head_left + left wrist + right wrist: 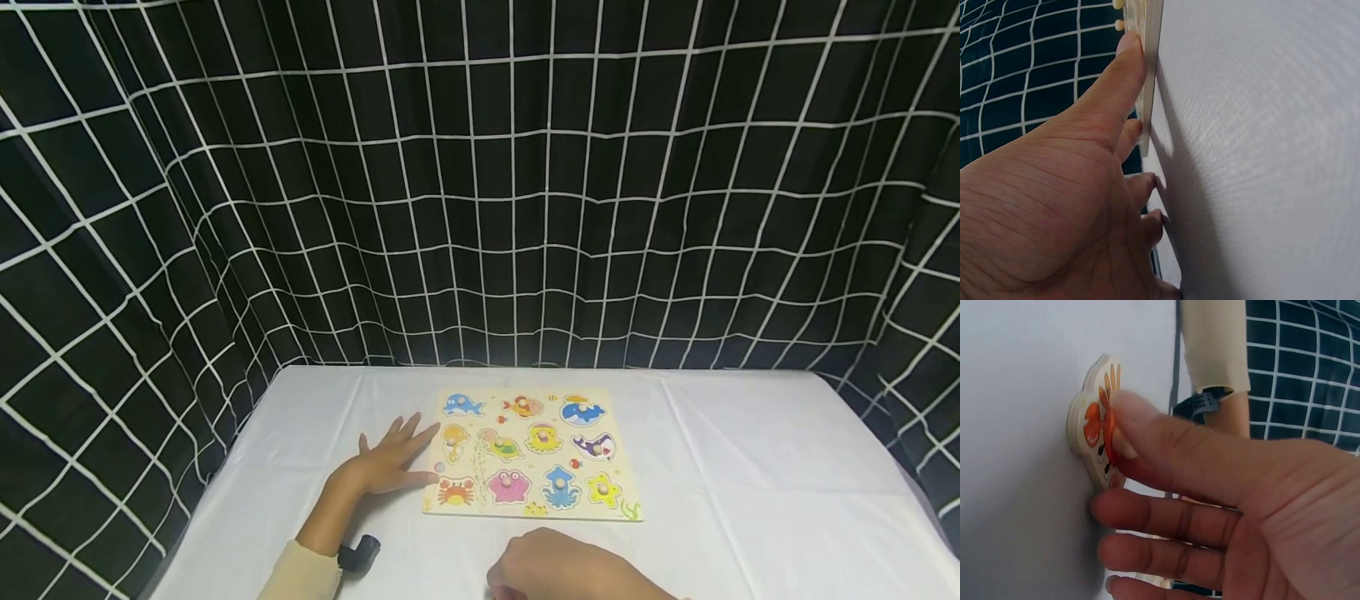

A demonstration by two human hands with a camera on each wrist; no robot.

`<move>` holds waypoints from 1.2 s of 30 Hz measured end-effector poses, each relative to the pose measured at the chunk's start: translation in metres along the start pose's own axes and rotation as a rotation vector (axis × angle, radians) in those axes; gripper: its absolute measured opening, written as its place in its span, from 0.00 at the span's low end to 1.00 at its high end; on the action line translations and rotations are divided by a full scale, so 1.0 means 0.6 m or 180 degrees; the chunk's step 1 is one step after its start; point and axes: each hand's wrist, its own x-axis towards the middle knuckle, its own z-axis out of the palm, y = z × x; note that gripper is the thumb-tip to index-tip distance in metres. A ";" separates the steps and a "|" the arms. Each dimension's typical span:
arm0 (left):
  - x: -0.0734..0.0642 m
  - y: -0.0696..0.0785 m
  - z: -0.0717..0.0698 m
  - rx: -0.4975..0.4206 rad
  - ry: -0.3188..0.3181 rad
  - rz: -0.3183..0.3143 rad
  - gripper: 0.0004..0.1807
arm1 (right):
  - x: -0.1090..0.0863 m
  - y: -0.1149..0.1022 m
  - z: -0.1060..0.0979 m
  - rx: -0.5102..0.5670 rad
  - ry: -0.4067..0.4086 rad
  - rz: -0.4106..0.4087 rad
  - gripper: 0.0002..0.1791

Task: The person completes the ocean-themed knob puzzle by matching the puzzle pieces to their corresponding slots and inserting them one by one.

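Note:
A wooden peg puzzle board (615, 510) with sea-animal pieces lies flat on the white table. My left hand (386, 465) rests at its left edge, fingers straight and spread, with the thumb on the board near the lower left corner. In the right wrist view, my right hand (1179, 500) pinches the knob of an orange crab puzzle piece (1091, 422) between thumb and index finger, close over the cloth. In the head view this hand is in front of the board, and the crab piece is hidden there. The crab slot (456, 493) on the board shows a crab picture without a knob.
White cloth (720, 500) covers the table. A dark curtain with a white grid (525, 208) hangs behind and along both sides. A black wrist camera (360, 554) sits on the left wrist, by a beige sleeve (300, 573).

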 end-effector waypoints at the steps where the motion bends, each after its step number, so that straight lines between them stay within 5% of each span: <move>1: 0.000 0.000 0.000 -0.0008 0.0001 0.0002 0.47 | 0.000 -0.001 0.001 0.0018 -0.0002 0.0008 0.04; 7: 0.001 -0.007 0.005 -0.0051 0.0002 0.0035 0.49 | 0.001 -0.004 0.003 0.0065 0.0003 0.0094 0.04; 25: -0.001 -0.001 0.004 -0.0007 0.0000 0.0052 0.47 | 0.000 0.005 -0.001 -0.0105 0.0003 -0.0285 0.06; 36: -0.003 -0.001 0.000 -0.0009 -0.0052 0.0045 0.47 | 0.003 0.015 -0.008 -0.0055 0.0332 -0.0438 0.03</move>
